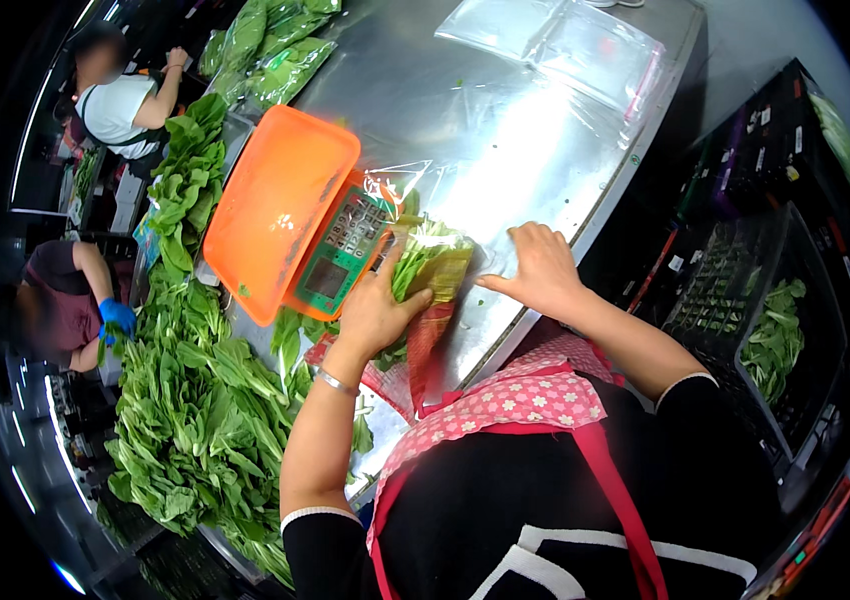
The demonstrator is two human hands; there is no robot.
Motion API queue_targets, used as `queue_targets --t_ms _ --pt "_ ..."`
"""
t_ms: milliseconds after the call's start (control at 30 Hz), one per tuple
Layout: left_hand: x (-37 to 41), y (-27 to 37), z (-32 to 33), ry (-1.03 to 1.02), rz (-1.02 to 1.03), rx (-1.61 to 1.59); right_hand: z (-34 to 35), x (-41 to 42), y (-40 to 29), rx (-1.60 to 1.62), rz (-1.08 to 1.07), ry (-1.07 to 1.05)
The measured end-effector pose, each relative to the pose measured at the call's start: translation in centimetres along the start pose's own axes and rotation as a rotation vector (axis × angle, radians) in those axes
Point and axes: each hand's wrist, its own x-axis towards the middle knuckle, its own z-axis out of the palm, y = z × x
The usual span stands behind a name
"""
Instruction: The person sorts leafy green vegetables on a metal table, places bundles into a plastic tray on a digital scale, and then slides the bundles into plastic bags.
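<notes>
My left hand point(374, 311) grips a bunch of leafy greens point(416, 262), its pale cut stems facing away from me. A red and yellow sheet point(444, 289) wraps the bunch's right side and hangs toward my apron. Clear plastic film point(406, 176) shines around the stem end; how far it encloses the bunch is hard to tell. To the right, my right hand point(545, 266) is held above the metal table with thumb and fingers apart, nothing visible between them. Just beyond my left hand stands an orange scale point(282, 217) with a green keypad panel point(342, 251).
Loose greens point(200, 420) are heaped along the left. Bagged greens point(275, 52) lie at the far side of the metal table point(395, 90), near flat clear bags point(552, 45). Black crates point(792, 360) stand at right. Two co-workers point(121, 105) are at left, one wearing blue gloves point(116, 319).
</notes>
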Motion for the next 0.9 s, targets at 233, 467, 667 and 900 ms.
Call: queue_targets --t_ms 233,467,667,900 --pt "-0.9 1.5 -1.6 0.062 -0.119 -0.158 4.4 -0.4 -1.0 0.091 -0.022 -0.137" --pt "-0.1 2.9 2.6 0.247 -0.073 0.447 5.6 -5.1 -5.9 0.122 -0.465 -0.129" --pt "-0.4 5.0 2.8 0.189 -0.125 0.483 -1.0 -1.5 -7.9 0.070 -0.359 0.298" --pt "-1.5 6.4 3.5 0.271 -0.081 0.521 1.9 5.4 -8.1 -0.266 -0.427 0.336"
